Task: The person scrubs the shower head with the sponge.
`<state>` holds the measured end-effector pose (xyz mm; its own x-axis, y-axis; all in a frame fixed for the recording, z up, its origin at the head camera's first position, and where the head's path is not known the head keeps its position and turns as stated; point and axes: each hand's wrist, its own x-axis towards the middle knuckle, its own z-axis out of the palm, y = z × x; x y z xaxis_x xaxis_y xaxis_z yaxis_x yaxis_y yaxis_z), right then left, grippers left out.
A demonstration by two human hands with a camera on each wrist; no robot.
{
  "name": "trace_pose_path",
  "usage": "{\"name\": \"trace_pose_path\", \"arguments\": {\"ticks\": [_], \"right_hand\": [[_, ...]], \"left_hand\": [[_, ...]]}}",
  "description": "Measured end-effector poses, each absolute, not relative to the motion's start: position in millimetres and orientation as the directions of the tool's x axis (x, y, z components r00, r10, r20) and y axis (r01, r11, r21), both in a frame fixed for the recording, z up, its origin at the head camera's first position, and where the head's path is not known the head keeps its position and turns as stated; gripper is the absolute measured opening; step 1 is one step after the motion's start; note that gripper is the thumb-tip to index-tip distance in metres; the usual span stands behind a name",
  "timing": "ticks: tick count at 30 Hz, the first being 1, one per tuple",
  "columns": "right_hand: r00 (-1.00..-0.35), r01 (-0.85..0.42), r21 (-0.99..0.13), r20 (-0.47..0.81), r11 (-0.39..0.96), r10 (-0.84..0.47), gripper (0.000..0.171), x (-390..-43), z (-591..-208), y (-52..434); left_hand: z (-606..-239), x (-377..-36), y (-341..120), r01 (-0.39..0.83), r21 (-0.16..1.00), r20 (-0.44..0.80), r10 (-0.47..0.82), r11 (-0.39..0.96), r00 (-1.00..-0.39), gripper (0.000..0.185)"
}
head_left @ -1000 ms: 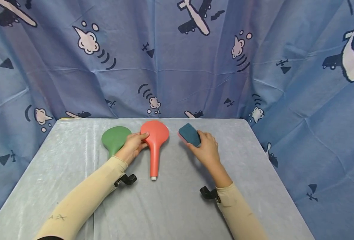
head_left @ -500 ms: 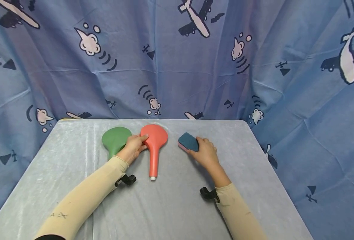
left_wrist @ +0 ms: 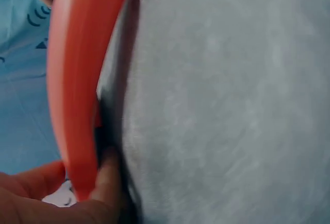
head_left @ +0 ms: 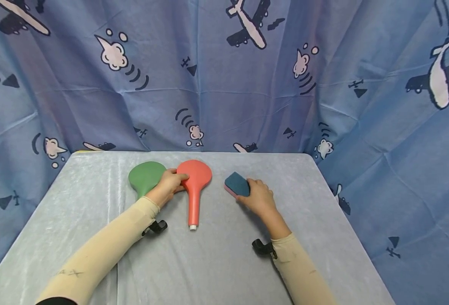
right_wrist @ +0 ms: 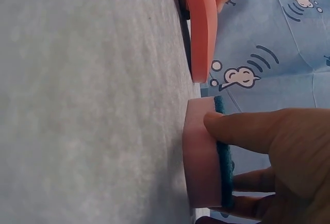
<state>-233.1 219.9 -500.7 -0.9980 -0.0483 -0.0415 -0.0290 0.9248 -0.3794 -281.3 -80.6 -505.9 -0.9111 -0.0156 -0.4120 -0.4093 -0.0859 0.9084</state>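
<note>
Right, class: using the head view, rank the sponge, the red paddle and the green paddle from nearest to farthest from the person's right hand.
1. Sponge: held in the right hand, at its fingertips.
2. Red paddle: to the hand's left, mid-table, with the left hand on it.
3. Green paddle: farthest left, beyond the red one.

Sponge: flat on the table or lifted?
Flat on the table. The sponge rests pink side down on the grey table, teal face up, right hand gripping its edges.
</note>
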Motion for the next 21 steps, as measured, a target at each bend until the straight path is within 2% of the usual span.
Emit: {"name": "trace_pose_path", "arguments": {"ticks": [8, 11, 16, 21], "right_hand": [[-0.997, -0.039, -0.359, -0.046, 0.933, -0.059, 0.086, -228.9, -497.9, 223.2], [-0.997, -0.049, -0.346, -0.040, 0.937, -0.067, 0.086, -227.5, -497.1, 226.9], [-0.996, -0.081, -0.327, -0.017, 0.941, -0.092, 0.083, -225.0, -494.1, 226.6], [-0.989, -0.145, -0.314, 0.051, 0.938, -0.136, 0.078, -223.8, -487.0, 224.0]], "left_hand": [[-484.8, -271.2, -84.8, -0.399, 0.910, -0.409, 0.086, 0.109, -0.909, 0.070], [-482.8, -267.7, -88.2, -0.406, 0.905, -0.421, 0.133, 0.128, -0.897, 0.073], [-483.3, -261.8, -94.3, -0.400, 0.907, -0.419, 0.179, 0.133, -0.890, 0.064], [-488.3, -247.9, -100.0, -0.325, 0.919, -0.374, 0.237, 0.222, -0.897, 0.059]]}}
